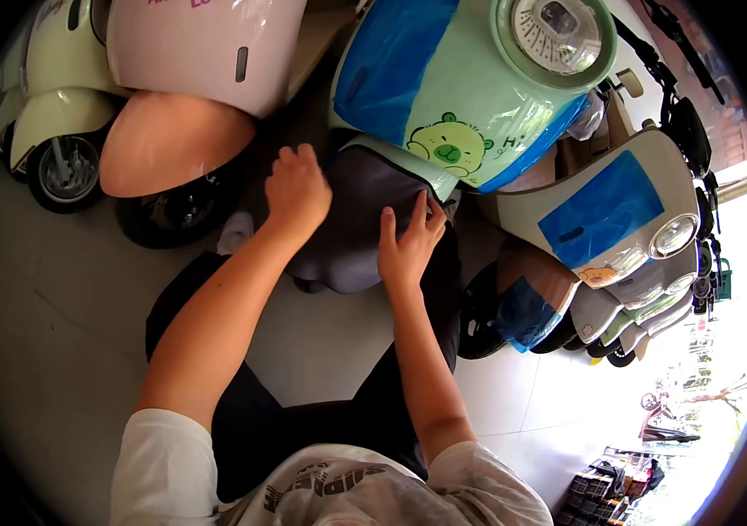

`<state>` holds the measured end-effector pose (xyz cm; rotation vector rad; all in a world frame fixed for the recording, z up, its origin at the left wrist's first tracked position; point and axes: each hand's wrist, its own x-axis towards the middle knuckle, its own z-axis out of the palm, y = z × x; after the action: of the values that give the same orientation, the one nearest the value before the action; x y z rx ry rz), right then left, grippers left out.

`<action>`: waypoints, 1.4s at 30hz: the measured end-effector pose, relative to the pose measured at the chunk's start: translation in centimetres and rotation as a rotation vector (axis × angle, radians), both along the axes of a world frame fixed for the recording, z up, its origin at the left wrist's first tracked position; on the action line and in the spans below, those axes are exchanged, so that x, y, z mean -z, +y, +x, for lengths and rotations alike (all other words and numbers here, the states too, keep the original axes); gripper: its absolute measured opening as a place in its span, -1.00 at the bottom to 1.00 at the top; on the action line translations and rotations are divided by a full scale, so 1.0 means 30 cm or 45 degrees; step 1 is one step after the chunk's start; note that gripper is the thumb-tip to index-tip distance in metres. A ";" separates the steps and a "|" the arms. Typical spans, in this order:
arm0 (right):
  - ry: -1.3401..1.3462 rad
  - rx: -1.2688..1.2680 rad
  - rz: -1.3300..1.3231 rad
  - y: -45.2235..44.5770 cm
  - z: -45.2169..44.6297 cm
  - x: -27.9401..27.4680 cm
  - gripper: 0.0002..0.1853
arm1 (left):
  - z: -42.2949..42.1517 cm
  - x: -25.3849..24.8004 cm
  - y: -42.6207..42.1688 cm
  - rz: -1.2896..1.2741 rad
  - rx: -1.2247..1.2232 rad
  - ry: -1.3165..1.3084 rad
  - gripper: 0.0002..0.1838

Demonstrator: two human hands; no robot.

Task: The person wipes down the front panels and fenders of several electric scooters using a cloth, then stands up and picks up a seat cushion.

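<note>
A dark grey, smooth cover (360, 210) lies over the front mudguard of a pale green electric scooter (470, 96). A strip of the green mudguard (426, 175) shows along the cover's upper right edge. My left hand (297, 187) is at the cover's upper left side, fingers curled closed; what they hold is hidden. On the cover's right edge rests my right hand (412, 238), its thumb and fingers apart and the fingertips touching near the rim. The scooter carries a bear sticker (449, 149), blue film (395, 74) and a round headlight (557, 33).
To the left stands a pink scooter (202, 53) with an orange-pink mudguard (176, 145), beyond it a cream scooter (71, 53). A cream scooter with blue film (601, 210) and several others line the right. Grey tiled floor (58, 351) lies below; bright daylight enters at right.
</note>
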<state>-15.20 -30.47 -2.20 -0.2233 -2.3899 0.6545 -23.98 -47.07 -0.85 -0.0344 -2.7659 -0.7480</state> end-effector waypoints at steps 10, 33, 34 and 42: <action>0.003 -0.004 -0.005 0.016 -0.025 -0.032 -0.31 | 0.134 0.021 0.137 -0.064 0.354 -0.016 -0.09; 0.913 -0.039 0.942 0.293 -0.545 -1.024 -0.35 | -0.100 0.082 0.244 0.251 0.176 0.045 0.13; 0.949 -0.023 0.954 0.293 -0.551 -1.019 -0.34 | -0.107 0.062 0.249 0.249 0.161 -0.014 0.11; 0.981 0.029 0.957 0.292 -0.546 -1.016 -0.32 | -0.174 0.033 0.260 0.232 0.170 -0.160 0.02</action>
<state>-31.59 -21.71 28.28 0.2818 -1.7126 -0.1916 -29.20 -39.27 -1.84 -0.1414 -2.8218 -1.0685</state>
